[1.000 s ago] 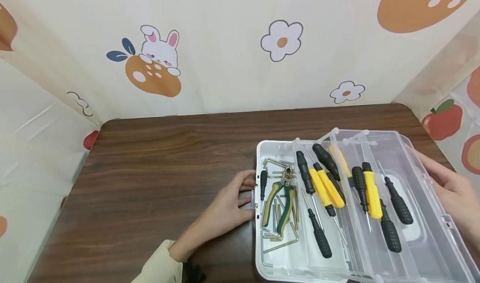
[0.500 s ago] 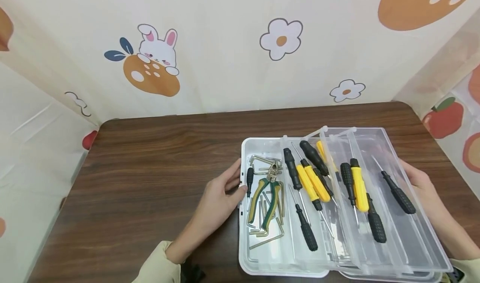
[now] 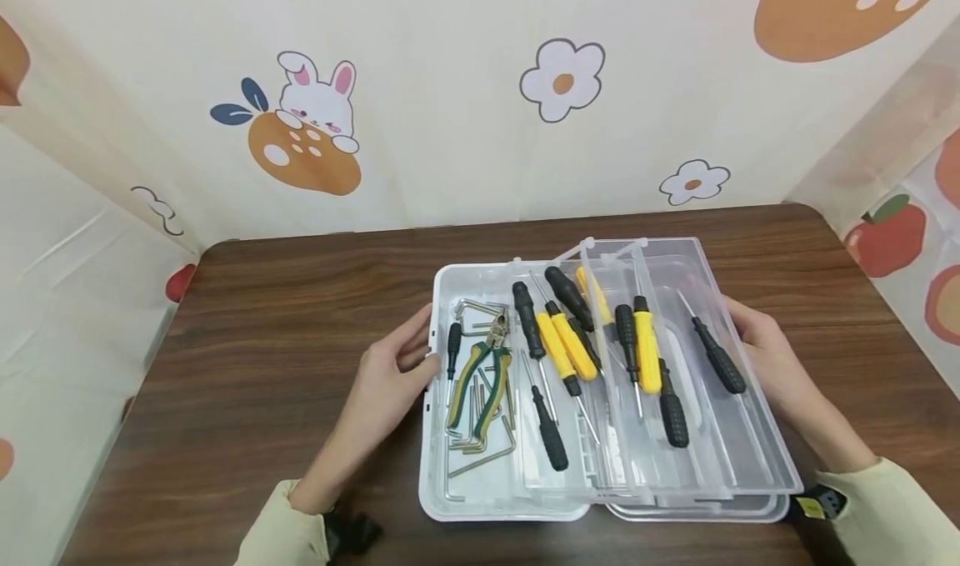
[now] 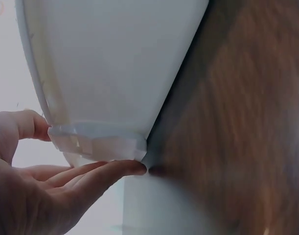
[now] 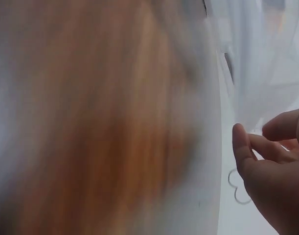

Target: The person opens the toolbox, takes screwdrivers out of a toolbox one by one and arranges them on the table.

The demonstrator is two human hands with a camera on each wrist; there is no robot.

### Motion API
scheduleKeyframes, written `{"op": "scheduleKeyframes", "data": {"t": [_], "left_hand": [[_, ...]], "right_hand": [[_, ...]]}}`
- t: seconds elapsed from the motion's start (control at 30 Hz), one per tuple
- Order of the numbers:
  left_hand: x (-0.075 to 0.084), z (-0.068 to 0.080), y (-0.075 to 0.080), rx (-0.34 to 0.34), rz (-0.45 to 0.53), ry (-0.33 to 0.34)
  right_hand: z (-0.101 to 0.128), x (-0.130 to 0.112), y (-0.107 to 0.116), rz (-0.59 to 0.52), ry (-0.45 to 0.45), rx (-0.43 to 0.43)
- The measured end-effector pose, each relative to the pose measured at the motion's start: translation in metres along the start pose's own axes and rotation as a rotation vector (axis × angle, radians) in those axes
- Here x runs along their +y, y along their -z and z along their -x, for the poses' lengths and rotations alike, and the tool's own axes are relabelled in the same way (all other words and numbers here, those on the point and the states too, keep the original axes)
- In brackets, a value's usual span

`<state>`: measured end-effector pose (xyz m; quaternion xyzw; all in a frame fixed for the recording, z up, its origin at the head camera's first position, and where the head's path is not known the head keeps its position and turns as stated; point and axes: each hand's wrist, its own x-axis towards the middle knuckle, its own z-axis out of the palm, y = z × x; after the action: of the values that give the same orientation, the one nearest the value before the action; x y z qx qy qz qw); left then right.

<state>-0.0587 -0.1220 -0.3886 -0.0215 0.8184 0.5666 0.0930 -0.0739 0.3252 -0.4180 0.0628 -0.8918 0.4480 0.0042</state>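
Observation:
A white tool box (image 3: 442, 499) with clear fold-out trays (image 3: 750, 453) lies open on the wooden table (image 3: 300, 333). My left hand (image 3: 408, 353) presses relaxed fingers against the box's left wall by the latch (image 4: 98, 142). The right hand (image 3: 750, 337) rests against the right side of the clear tray. In the base lie green-and-yellow pliers (image 3: 480, 378) and several hex keys (image 3: 480, 449). Yellow screwdrivers (image 3: 570, 345) and black ones (image 3: 720, 358) lie in the trays. In the left wrist view, the left hand (image 4: 66, 181) touches the box (image 4: 115, 63) from beside and below.
Cartoon-printed curtains (image 3: 480, 91) wall the table at the back and both sides. Bare wood stretches left of the box and along the far edge. The right wrist view is blurred, showing my right hand (image 5: 271, 171) beside clear plastic (image 5: 266, 58).
Both hands have slid the open box leftward across the table, toward its middle. The tools inside kept their places.

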Motion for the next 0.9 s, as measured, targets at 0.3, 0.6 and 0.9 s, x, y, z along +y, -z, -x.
{"op": "scheduleKeyframes", "data": {"t": [0.3,0.6,0.9], "left_hand": [[-0.010,-0.009,0.035,-0.007,-0.018,0.022],[-0.016,-0.013,0.067,-0.007,-0.018,0.052],[-0.021,-0.016,0.081,-0.003,-0.049,0.073]], "right_hand": [[-0.027,-0.017,-0.020,-0.022,-0.042,-0.186],[-0.049,-0.036,-0.037,-0.027,-0.013,-0.268],[-0.065,-0.048,-0.039,0.020,-0.046,-0.239]]}}
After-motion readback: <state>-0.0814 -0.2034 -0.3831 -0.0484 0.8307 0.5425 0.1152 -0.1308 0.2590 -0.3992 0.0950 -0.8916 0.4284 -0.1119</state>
